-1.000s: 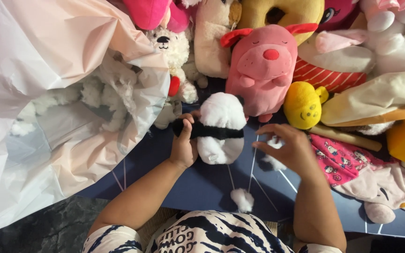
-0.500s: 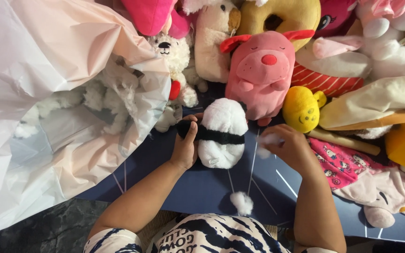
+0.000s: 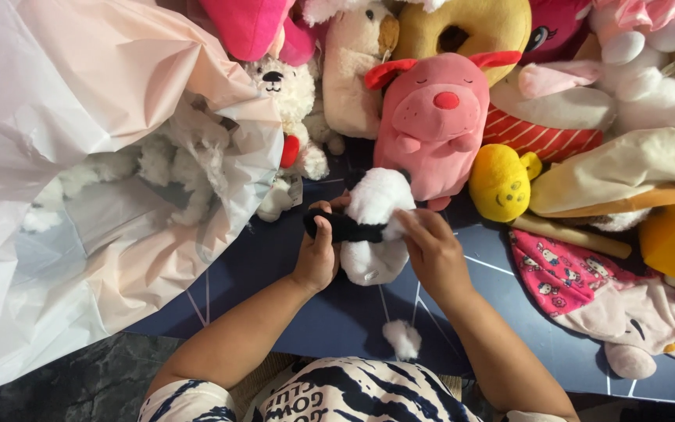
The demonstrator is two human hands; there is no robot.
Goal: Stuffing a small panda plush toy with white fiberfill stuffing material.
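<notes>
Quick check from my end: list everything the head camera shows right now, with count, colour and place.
Panda toy: 1, white with black band, centre, held by both hands.
Stuffing tuft: 1, white, on mat below panda toy.
Mat: 1, dark blue, under everything.
Plastic bag: 1, pale pink-white, left, stuffing inside.
Pink dog: 1, behind panda toy.
Yellow toy: 1, right of pink dog.
White bear: 1, by bag edge.
Other plush toys: several, mixed colours, top and right.
Left hand: grips black band.
Right hand: on panda toy.

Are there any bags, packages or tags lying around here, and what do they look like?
Plastic bag: left side, big, crumpled, translucent pale pink-white, white stuffing showing inside.
Tag: small white tag on the white bear by the bag's edge.
No screens or signs in view.
</notes>
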